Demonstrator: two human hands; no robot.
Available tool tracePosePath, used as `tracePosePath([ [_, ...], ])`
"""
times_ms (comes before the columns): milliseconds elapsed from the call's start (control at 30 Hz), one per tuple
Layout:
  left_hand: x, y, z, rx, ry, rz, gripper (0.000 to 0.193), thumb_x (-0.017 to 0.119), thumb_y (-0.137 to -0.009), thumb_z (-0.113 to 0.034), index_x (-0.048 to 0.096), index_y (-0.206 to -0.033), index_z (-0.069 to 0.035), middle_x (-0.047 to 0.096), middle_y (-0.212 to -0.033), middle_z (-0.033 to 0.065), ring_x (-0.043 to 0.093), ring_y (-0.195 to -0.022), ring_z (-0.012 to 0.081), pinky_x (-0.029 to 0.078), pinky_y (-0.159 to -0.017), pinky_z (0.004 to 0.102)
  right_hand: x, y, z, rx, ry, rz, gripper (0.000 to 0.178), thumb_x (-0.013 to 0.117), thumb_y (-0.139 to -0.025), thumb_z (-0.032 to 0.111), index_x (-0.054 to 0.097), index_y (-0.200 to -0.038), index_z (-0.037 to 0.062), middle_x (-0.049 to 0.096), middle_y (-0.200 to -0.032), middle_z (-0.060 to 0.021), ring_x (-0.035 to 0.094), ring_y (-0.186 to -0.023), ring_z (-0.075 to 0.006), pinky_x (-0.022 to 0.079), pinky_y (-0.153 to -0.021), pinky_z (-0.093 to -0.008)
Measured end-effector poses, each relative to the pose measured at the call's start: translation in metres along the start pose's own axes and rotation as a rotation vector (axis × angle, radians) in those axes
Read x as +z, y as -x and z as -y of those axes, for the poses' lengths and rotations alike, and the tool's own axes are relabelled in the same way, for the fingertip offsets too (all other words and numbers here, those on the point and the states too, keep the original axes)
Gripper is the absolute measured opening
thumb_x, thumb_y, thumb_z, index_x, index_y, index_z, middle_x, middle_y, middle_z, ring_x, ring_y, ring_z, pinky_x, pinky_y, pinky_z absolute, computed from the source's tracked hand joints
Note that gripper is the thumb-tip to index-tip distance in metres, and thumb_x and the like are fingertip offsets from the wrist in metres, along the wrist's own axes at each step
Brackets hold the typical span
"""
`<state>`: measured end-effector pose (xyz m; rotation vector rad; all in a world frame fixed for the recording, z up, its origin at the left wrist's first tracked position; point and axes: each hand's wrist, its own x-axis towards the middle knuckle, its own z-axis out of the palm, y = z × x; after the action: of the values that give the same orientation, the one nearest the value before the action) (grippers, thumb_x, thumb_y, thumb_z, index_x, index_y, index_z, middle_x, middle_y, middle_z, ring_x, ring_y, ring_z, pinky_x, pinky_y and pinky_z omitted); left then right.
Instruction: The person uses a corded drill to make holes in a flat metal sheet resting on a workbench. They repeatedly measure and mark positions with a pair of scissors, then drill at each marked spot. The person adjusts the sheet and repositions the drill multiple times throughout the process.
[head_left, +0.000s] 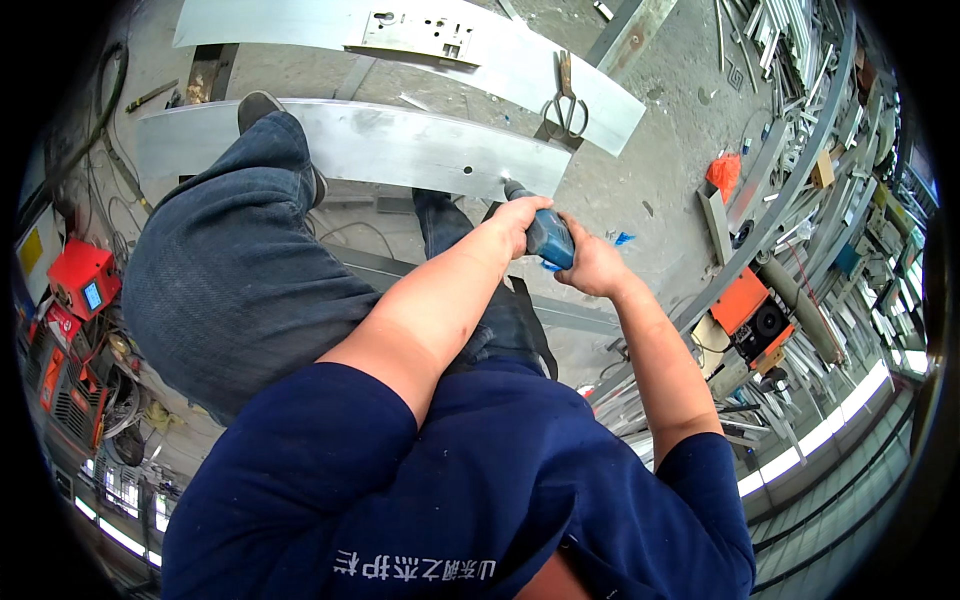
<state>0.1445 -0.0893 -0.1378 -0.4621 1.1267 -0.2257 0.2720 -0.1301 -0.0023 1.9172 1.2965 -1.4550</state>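
At the silver beam [400, 135], left hand [522, 222] and right hand [594, 264] tight around blue drill [549, 241]

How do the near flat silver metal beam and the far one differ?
The near flat silver metal beam has the blue power drill, held in the left hand and right hand, pointed at its right end; the far flat silver metal beam carries dark scissors and a slotted silver plate. A leg in dark jeans crosses the near beam; none crosses the far beam. Both are long and silvery.

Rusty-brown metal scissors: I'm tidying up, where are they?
In the head view, the scissors lie upper right of centre, on the farther silvery metal plank.
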Motion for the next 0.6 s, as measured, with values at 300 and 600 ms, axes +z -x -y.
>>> tracePosePath([
  [300,-0.008,-0.009,0.003,0.004,0.065,0.053,0.036,0.07,-0.091,-0.027,0.058,-0.114,-0.002,0.068,-0.105,0.0137,0.071,-0.089,0.028,0.059,-0.084,0.0445,0.003,0.005,0.016,0.054,0.207,-0.058,0.085,0.072,-0.072,0.014,0.035,-0.149,0.0122,0.07,-0.097,-0.0227,0.069,-0.092,-0.0407,0.055,-0.081,-0.0476],
  [600,-0.011,-0.009,0.004,-0.008,0.137,0.082,0.042,0.071,-0.089,-0.03,0.057,-0.117,-0.003,0.066,-0.113,0.0157,0.068,-0.098,0.0311,0.055,-0.09,0.0476,0.002,-0.004,0.014,0.029,0.335,-0.087,0.074,0.064,-0.074,0.012,0.044,-0.144,0.0168,0.072,-0.09,-0.0168,0.07,-0.083,-0.0372,0.056,-0.074,-0.0475],
])
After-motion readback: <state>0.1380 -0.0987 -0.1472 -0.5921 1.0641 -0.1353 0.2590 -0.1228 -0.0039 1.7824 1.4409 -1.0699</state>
